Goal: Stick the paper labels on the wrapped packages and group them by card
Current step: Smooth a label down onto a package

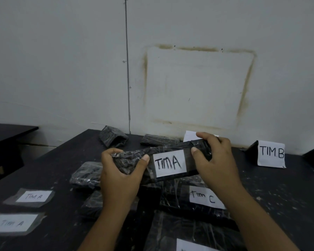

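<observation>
A long black wrapped package [190, 161] is held above the table, with a white label reading TIM A [169, 163] taped on its front. My left hand [120, 175] grips its left end, thumb on the front face. My right hand [216, 160] grips its right end, thumb beside the label. Below it lies a package with a TIM C label [206, 198]. Two loose TIM A labels [34, 196] [12, 222] backed with tape lie on the table at the left. A folded TIM B card [271, 153] stands at the right.
Several more wrapped black packages lie on the dark table [283, 192]: two at the back [113, 136] [159, 140], one at the left [86, 175], others under my arms. A white card [189, 136] stands partly hidden behind my right hand. The wall is close behind.
</observation>
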The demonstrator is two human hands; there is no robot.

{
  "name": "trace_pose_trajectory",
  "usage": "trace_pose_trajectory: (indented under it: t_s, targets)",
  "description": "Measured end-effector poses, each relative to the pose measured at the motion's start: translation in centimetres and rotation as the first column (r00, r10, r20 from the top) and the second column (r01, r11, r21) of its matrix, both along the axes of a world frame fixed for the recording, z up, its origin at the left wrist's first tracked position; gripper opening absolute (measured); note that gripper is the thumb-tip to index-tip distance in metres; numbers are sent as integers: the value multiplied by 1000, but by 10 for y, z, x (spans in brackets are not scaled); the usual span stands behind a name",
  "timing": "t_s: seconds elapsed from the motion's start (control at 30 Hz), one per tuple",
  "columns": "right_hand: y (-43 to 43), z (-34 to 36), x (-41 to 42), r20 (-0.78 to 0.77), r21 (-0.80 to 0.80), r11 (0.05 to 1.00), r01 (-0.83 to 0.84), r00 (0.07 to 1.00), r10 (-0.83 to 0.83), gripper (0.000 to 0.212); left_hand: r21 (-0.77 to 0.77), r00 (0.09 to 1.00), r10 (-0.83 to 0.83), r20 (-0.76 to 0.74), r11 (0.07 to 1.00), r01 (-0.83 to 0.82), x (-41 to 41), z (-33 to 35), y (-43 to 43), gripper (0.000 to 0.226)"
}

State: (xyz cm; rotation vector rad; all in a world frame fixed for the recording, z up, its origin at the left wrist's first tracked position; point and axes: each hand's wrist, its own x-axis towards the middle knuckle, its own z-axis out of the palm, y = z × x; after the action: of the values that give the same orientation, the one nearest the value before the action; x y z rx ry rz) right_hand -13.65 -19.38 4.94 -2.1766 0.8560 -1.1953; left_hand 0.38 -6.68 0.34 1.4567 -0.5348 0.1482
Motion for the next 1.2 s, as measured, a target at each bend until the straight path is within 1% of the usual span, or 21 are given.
trace_pose_trajectory:
  t_s: [0.07,0.1,0.13,0.17,0.2,0.27,0.47,0.57,0.63,0.7,0.73,0.77,0.8,0.87,0.9,0.93,1.0,1.07,1.13,1.2]
  targets:
    - [3,0,-2,-206,-22,999,30,978,-34,96,48,998,-65,-16,997,66,3,2,3,69]
    - [5,0,-3,-295,-72,996,46,953,-65,114,86,995,-96,-21,992,97,4,2,5,79]
    - [5,-1,-3,-355,-122,991,54,930,-95,123,132,993,-118,-17,984,119,5,2,6,89]
    - [4,-1,-3,-391,-143,988,58,914,-110,127,181,991,-130,-5,975,129,5,2,7,96]
    - [2,0,-3,-409,-134,990,52,907,-103,128,222,990,-138,6,966,133,5,2,7,100]
    - [-2,2,-4,-408,-74,997,24,911,-52,124,248,989,-148,6,958,142,4,1,7,102]
    - [-13,7,-13,-364,52,992,-112,923,123,101,196,977,-211,-21,958,211,9,2,8,96]
    - [-17,6,-15,-371,81,984,-156,912,175,87,179,968,-250,-23,951,250,12,2,10,87]
    - [-17,6,-14,-375,87,982,-169,908,189,78,181,969,-248,-13,952,246,16,1,11,80]
    - [-16,6,-13,-378,73,983,-167,908,183,75,186,973,-231,-5,956,228,18,0,11,79]
    - [-14,6,-12,-384,66,985,-160,907,173,75,197,974,-227,-4,955,223,18,0,11,83]
    - [-12,6,-12,-397,60,988,-141,905,153,79,223,974,-227,-8,949,223,16,-1,11,92]
    - [-9,6,-12,-417,50,993,-108,901,118,90,258,974,-226,-19,940,224,13,-1,11,106]
    - [-1,6,-10,-463,-16,1000,-5,886,-3,122,325,975,-218,-43,920,219,6,-2,8,134]
    - [3,5,-8,-492,-82,995,51,867,-85,134,347,977,-208,-42,914,210,3,-2,7,140]
    - [5,3,-6,-519,-140,986,92,841,-152,140,359,979,-198,-41,912,200,2,-3,6,143]
    - [6,-1,-2,-546,-183,976,122,813,-204,143,354,981,-187,-45,916,191,2,-5,6,144]
    - [3,-3,-1,-540,-167,980,106,822,-181,138,338,982,-184,-51,922,191,2,-5,5,140]
    - [-3,-4,-1,-489,-145,988,59,863,-124,129,303,982,-181,-58,934,191,3,-4,6,132]
    - [-8,-3,-3,-410,-123,992,12,910,-61,115,265,981,-184,-67,944,195,5,-3,5,122]
